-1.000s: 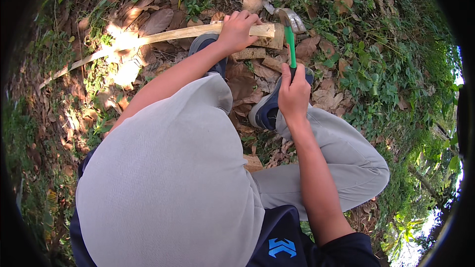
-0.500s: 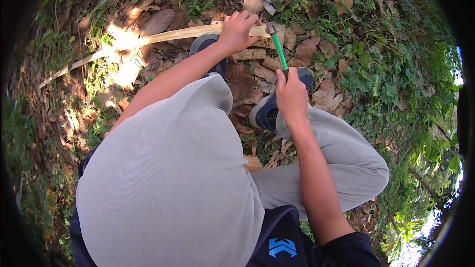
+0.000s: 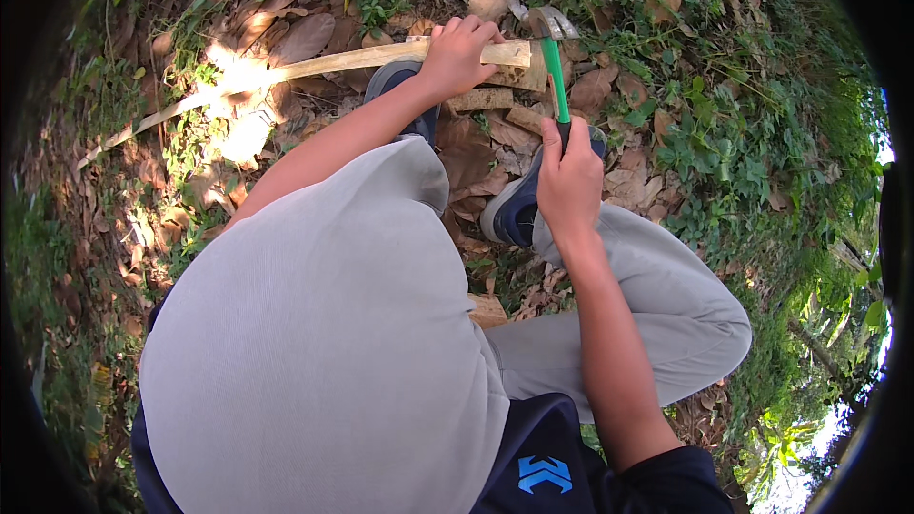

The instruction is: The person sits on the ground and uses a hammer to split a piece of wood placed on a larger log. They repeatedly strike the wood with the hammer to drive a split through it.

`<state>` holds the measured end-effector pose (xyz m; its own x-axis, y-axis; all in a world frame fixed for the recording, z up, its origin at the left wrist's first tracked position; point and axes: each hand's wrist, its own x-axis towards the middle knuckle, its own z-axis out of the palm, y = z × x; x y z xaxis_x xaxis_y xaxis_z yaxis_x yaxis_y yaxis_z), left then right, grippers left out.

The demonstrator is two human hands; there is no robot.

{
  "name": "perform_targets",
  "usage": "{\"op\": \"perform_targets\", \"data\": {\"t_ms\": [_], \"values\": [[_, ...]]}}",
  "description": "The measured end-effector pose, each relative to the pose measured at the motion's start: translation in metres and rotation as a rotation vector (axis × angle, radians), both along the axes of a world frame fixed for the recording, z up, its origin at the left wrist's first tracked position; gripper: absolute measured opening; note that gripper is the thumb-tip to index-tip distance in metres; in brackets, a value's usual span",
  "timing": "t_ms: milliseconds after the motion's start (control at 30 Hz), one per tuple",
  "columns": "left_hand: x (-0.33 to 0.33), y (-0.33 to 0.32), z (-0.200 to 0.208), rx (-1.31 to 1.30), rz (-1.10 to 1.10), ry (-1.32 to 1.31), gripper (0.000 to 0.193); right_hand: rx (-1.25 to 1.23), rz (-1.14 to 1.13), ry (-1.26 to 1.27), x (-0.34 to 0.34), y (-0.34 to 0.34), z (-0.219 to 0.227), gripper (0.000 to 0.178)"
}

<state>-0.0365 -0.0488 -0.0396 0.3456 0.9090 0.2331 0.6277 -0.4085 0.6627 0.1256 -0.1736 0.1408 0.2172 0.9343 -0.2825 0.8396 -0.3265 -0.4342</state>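
Note:
A long pale wooden strip (image 3: 333, 62) runs from the far left to the middle, its right end lying over a wooden block (image 3: 535, 69). Near that end my left hand (image 3: 457, 59) is closed around the strip, pressing it down. My right hand (image 3: 571, 171) grips the dark lower handle of a hammer (image 3: 556, 76) with a green shaft. The hammer's metal head is at the right of the strip's end, apart from my left fingers. Short wood pieces (image 3: 481, 100) lie just below the block.
My shoes (image 3: 514, 214) rest on either side of the wood pieces, close under both hands. Dry brown leaves (image 3: 305, 41) cover the ground around them. Green plants (image 3: 709, 133) grow at the right. Another wood piece (image 3: 488, 311) lies between my legs.
The hammer has lifted off the strip's end and shifted up and to the right, with my right hand moving slightly right. My left hand stays on the strip.

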Motion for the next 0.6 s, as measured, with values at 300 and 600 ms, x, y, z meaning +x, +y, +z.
{"op": "perform_targets", "data": {"t_ms": [300, 600], "values": [[0.000, 0.004, -0.001, 0.025, 0.009, -0.017, 0.042, -0.058, 0.020, -0.117, 0.002, 0.005, 0.005, 0.033], [0.003, 0.005, 0.003, 0.020, -0.006, -0.023, 0.043, -0.090, 0.021, -0.137, 0.013, -0.004, -0.017, 0.033]]}}
